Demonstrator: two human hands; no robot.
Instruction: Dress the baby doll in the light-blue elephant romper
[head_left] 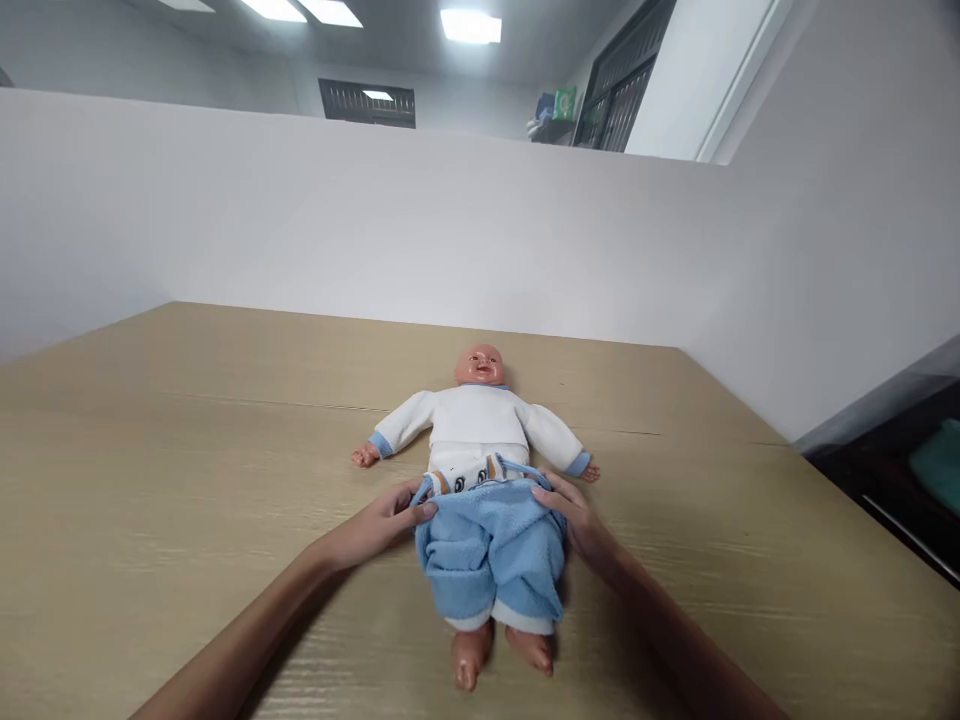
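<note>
Light-blue fleece trousers: on the legs of the baby doll, waistband at hip level, legs bunched in folds, white cuffs above the bare feet.
Trouser handling (judged): light, soft, stretchy; pile gives grip, little risk of slipping; may catch on the doll's body.
Best hold (judged): waistband at both sides, thumb outside, fingers inside.
Waist: printed white band with eye-like marks and orange patches shows above the fleece; whether lining or a separate garment, cannot tell.
Left hand: grasping the waistband at its side; thumb lies on the front fleece, fingers curled, mostly hidden by cloth.
Right hand: grasping the opposite side likewise, thumb pressed on the front, palm partly cupped; fingertips behind cloth not visible.
Doll: on its back, arms spread, feet toward the wearer; white top with blue cuffs; body probably softer than the smooth, stiff-looking head.
Surface: wood-grain table under the doll.
Beyond: pale low wall at the far edge; ceiling lights above.
Right side: dark unit beside the table, green item within, identity unclear.
</note>
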